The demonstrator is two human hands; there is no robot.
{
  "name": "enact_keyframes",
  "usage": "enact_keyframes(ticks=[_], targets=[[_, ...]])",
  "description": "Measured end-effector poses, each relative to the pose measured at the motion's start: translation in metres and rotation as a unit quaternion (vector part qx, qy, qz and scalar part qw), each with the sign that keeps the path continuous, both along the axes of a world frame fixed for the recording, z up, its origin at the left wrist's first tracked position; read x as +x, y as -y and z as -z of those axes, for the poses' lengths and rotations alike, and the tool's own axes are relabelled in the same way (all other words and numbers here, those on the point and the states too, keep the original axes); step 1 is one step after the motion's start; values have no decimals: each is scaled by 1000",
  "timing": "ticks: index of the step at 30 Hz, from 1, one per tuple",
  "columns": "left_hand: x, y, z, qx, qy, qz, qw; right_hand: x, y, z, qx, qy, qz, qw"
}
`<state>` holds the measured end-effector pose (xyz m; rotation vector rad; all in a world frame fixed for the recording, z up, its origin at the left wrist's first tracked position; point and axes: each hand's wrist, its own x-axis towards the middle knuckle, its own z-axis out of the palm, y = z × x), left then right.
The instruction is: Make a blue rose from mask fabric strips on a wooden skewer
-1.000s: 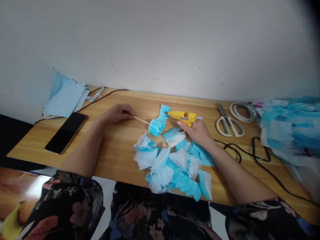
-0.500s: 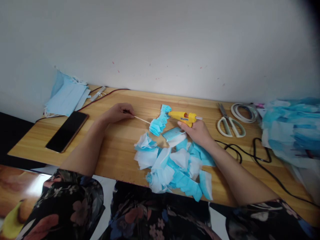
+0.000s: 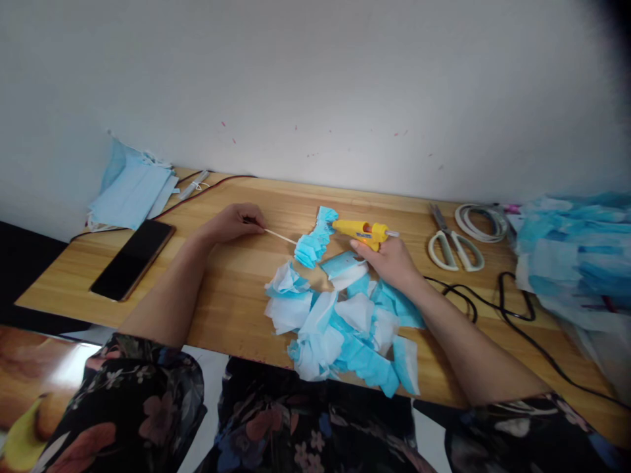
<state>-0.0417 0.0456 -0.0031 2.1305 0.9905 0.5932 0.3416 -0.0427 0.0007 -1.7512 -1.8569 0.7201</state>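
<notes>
My left hand (image 3: 240, 221) pinches the end of a thin wooden stick (image 3: 280, 235). At the stick's other end is a gathered, pleated blue strip (image 3: 313, 243), which stretches back and to the right. My right hand (image 3: 389, 256) is wrapped round a yellow glue gun (image 3: 359, 231), whose nozzle points left at the strip's upper right edge. Whether nozzle and strip touch is too small to tell. Just in front, between my forearms, lies a loose heap of blue and white fabric pieces (image 3: 340, 328).
Blue masks (image 3: 131, 190) and a black phone (image 3: 133, 259) lie at the left. Scissors (image 3: 451, 243), a white coil (image 3: 480, 222), a black cord (image 3: 522, 318) and a large pile of blue material (image 3: 582, 256) are at the right. A wall rises behind the table (image 3: 221, 322).
</notes>
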Motion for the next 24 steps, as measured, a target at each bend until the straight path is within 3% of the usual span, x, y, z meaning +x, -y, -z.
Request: enact_keyframes(ticks=[24], targets=[[0,1,0,-3,-11,0,1000,9,2,-2,19,-7,-13,1000]])
